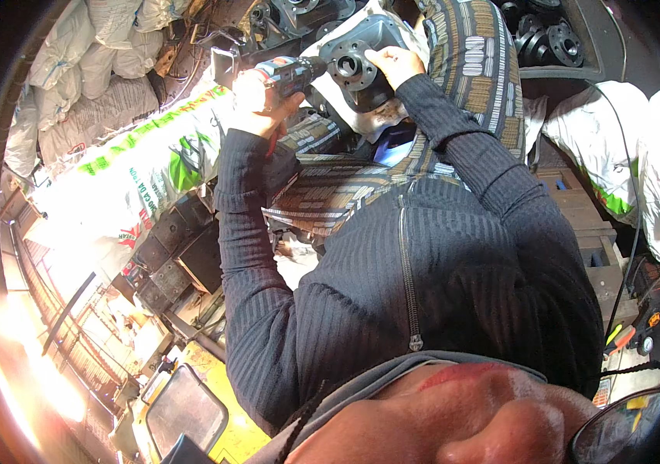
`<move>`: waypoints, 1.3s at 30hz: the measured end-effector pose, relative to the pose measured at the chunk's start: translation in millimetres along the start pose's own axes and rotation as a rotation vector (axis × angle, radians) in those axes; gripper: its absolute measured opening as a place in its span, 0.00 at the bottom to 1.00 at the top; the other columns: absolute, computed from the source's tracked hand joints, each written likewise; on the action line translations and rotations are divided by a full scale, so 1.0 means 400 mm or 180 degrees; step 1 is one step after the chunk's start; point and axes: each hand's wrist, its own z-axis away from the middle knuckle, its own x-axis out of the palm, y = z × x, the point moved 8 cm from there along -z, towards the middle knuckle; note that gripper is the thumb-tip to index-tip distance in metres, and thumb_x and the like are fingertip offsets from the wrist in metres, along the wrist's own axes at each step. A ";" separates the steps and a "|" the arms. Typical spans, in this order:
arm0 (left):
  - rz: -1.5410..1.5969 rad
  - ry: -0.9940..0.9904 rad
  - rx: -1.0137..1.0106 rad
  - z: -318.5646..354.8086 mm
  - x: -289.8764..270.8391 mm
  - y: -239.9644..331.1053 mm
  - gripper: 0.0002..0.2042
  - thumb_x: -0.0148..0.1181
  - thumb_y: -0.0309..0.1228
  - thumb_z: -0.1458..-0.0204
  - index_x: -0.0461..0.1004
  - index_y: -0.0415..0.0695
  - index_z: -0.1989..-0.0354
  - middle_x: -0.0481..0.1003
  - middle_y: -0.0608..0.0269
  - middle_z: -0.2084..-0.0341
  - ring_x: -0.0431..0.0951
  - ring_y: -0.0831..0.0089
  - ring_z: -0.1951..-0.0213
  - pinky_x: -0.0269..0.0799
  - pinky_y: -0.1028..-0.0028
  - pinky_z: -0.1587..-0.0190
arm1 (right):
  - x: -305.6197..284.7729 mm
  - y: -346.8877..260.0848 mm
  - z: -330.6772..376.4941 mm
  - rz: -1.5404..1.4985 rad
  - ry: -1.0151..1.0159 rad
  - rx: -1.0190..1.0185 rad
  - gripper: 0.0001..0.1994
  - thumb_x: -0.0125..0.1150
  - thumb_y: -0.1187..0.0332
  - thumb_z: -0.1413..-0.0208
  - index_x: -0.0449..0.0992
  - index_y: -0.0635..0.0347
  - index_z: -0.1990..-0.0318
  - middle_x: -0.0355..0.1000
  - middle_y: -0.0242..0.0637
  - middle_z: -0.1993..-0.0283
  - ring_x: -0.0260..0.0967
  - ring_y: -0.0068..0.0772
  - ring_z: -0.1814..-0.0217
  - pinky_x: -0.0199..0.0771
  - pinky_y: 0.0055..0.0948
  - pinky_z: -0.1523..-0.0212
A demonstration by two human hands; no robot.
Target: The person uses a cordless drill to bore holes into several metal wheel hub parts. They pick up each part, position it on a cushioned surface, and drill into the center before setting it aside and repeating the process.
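Observation:
My left hand point(259, 110) is wrapped round the handle of a cordless drill point(296, 75), which is held level with its chuck pointing right. Right at the drill's front is a dark metal flanged hub point(351, 68) with a centre bore and a ring of holes. Whether the bit touches it or enters a hole I cannot make out. At the hub's right rim, my right hand point(397, 66) pinches the edge between thumb and fingers. The hub rests over a pale cloth point(368, 120) between my knees.
More dark metal castings point(299, 11) lie beyond the hub. A tray point(558, 73) at the far right holds similar flanged parts. White sacks point(90, 46) are stacked on the left, and others point(608, 139) stand on the right, where a black cable point(630, 147) hangs down.

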 end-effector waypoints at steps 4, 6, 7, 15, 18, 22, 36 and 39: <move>-0.0527 -0.0093 0.0077 -0.007 0.000 0.001 0.25 0.64 0.22 0.60 0.65 0.45 0.50 0.73 0.63 0.75 0.69 0.78 0.87 0.63 0.78 0.89 | -0.014 0.029 0.003 0.0177 0.0173 0.0168 0.18 0.62 0.50 0.57 0.79 0.57 0.70 0.74 0.35 0.74 0.71 0.28 0.70 0.69 0.27 0.65; -0.1373 -0.0231 0.0167 -0.021 -0.001 -0.002 0.26 0.65 0.29 0.60 0.65 0.48 0.50 0.74 0.62 0.71 0.73 0.74 0.80 0.69 0.75 0.80 | -0.015 0.033 0.008 0.0282 0.0188 0.0166 0.19 0.61 0.48 0.57 0.79 0.56 0.70 0.75 0.35 0.74 0.71 0.29 0.70 0.69 0.27 0.64; -0.1699 -0.0287 0.0308 -0.036 0.000 0.000 0.26 0.65 0.33 0.60 0.65 0.49 0.49 0.74 0.61 0.69 0.74 0.71 0.76 0.71 0.74 0.75 | -0.017 0.037 0.009 0.0371 0.0197 0.0217 0.20 0.61 0.48 0.56 0.79 0.56 0.70 0.75 0.35 0.74 0.71 0.30 0.70 0.69 0.28 0.64; -0.1902 -0.0871 -0.0095 -0.103 0.000 -0.059 0.27 0.66 0.37 0.59 0.67 0.46 0.49 0.71 0.58 0.55 0.70 0.69 0.54 0.65 0.72 0.51 | -0.030 0.034 -0.017 0.0636 0.0311 0.0157 0.20 0.61 0.48 0.57 0.78 0.57 0.70 0.75 0.37 0.73 0.72 0.33 0.68 0.70 0.29 0.63; -0.2623 -0.0913 0.0096 -0.099 0.004 -0.068 0.26 0.65 0.37 0.58 0.67 0.46 0.49 0.71 0.57 0.54 0.70 0.66 0.52 0.64 0.70 0.48 | -0.029 0.037 -0.026 0.0621 0.0230 0.0230 0.20 0.61 0.48 0.57 0.78 0.58 0.70 0.75 0.39 0.73 0.72 0.34 0.68 0.70 0.29 0.63; -0.2534 -0.0600 0.0332 -0.102 -0.002 -0.092 0.23 0.59 0.48 0.59 0.71 0.50 0.56 0.75 0.57 0.64 0.75 0.60 0.61 0.71 0.69 0.57 | -0.027 0.024 -0.029 0.0651 0.0164 0.0115 0.19 0.61 0.49 0.55 0.78 0.58 0.71 0.75 0.36 0.74 0.72 0.31 0.71 0.69 0.28 0.65; -0.0983 -0.0508 -0.1303 -0.045 0.010 -0.093 0.28 0.67 0.39 0.60 0.67 0.47 0.49 0.75 0.61 0.62 0.74 0.73 0.64 0.70 0.75 0.61 | -0.027 0.026 -0.036 0.1077 0.0255 -0.0170 0.19 0.59 0.47 0.56 0.78 0.55 0.73 0.74 0.35 0.76 0.71 0.32 0.73 0.69 0.29 0.68; -0.2246 -0.0181 0.0422 -0.025 0.007 0.003 0.23 0.63 0.38 0.58 0.69 0.47 0.53 0.74 0.61 0.65 0.73 0.72 0.65 0.68 0.71 0.63 | -0.039 0.012 -0.041 0.0666 0.0389 -0.0469 0.18 0.61 0.49 0.56 0.79 0.55 0.69 0.74 0.36 0.75 0.70 0.29 0.72 0.68 0.27 0.67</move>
